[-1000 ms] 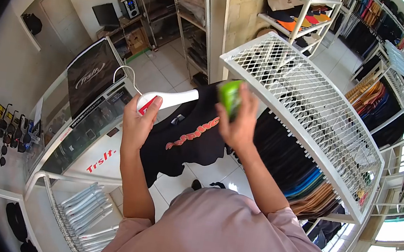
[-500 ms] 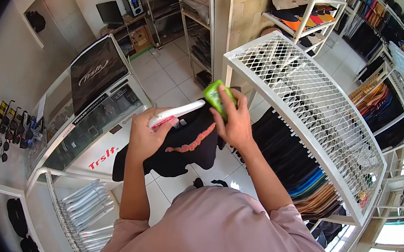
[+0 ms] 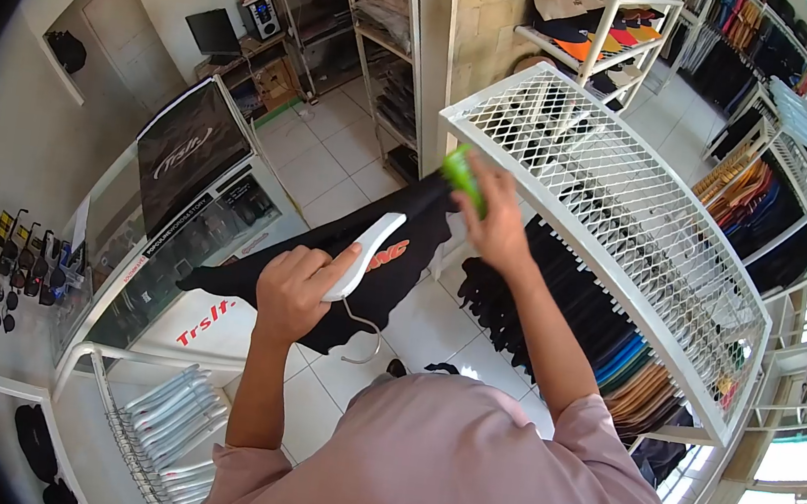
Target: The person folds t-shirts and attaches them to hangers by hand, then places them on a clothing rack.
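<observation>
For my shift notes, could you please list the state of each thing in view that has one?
left hand: closed around white hanger
white hanger: tilted, hook hanging downward
black T-shirt: unfolded, spread out in the air
right hand: raised, closed on green object
spare hangers: bunched on a rail
monitor: screen dark

So the white mesh rack top (image 3: 630,209) runs along the right, with shirts (image 3: 603,347) hanging under it. The glass counter (image 3: 176,254) on the left has a black sign (image 3: 184,150) on top, and it's white tile floor (image 3: 324,157) below.
</observation>
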### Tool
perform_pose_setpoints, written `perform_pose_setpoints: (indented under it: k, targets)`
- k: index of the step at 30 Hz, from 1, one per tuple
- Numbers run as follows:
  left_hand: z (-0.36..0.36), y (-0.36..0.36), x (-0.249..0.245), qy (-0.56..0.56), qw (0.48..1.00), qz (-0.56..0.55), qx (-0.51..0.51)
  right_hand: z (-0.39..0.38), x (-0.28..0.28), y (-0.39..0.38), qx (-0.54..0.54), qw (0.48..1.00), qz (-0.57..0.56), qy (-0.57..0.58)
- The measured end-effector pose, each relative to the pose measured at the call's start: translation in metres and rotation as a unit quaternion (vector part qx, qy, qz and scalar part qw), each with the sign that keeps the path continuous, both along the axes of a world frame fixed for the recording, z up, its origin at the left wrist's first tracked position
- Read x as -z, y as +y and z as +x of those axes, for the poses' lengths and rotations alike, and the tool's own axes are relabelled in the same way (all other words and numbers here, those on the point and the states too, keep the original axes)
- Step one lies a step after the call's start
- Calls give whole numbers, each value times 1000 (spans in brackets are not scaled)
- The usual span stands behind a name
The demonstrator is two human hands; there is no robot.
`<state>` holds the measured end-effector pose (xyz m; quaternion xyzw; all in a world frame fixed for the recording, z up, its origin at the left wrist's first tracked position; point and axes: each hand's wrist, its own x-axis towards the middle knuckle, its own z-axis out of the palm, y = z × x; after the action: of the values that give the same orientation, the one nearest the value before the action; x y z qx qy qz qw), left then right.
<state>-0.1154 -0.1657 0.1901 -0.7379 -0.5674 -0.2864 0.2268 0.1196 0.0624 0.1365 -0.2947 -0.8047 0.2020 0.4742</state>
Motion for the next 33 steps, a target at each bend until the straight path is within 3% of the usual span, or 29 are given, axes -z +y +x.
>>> perform_pose_setpoints:
  k: [1,2,3,7,8,10,12,14,16,19,22,24,26,28,31,32,33]
  targets:
    - [-1,-2,1,11,1000,8,-4,6,10,19,63,997,-46,-22]
    - [-1,-4,2,18,1000,11,-7,13,16,33,118,992,-11,-41]
    - [-3,-4,2,26,1000,15,-9,16,7,28,105,994,-17,-18]
    - [-3,2,3,54,998,18,-2,9,-49,-24,-61,998,21,16]
    - [-2,3,4,59,998,15,4,7,-62,-40,-104,994,5,-24]
    - [1,7,2,71,997,14,19,2,-57,-39,-130,990,46,-38]
    - [1,6,4,68,997,20,18,7,-41,-9,-54,998,-2,-30]
    - [0,4,6,73,997,22,13,17,-15,29,89,995,3,-53]
    - [-2,2,9,79,997,19,9,24,-27,30,96,995,24,-32]
    - [-1,7,9,80,996,21,11,18,-65,-23,-43,998,-43,-4]
    - [3,9,9,81,996,29,23,10,-64,-39,-116,988,55,-83]
    - [3,9,8,81,996,35,28,15,-42,-5,-47,996,38,-66]
    - [5,3,8,73,996,34,26,29,-21,32,107,989,3,-103]
    - [6,1,6,66,997,33,23,39,-35,32,108,992,-5,-63]
    - [7,6,6,60,997,32,21,30,-69,-14,-7,1000,-10,5]
    - [7,8,6,61,997,29,26,25,-71,-23,-62,997,52,1]
    - [8,9,5,61,997,21,32,23,-73,-34,-85,995,39,-36]
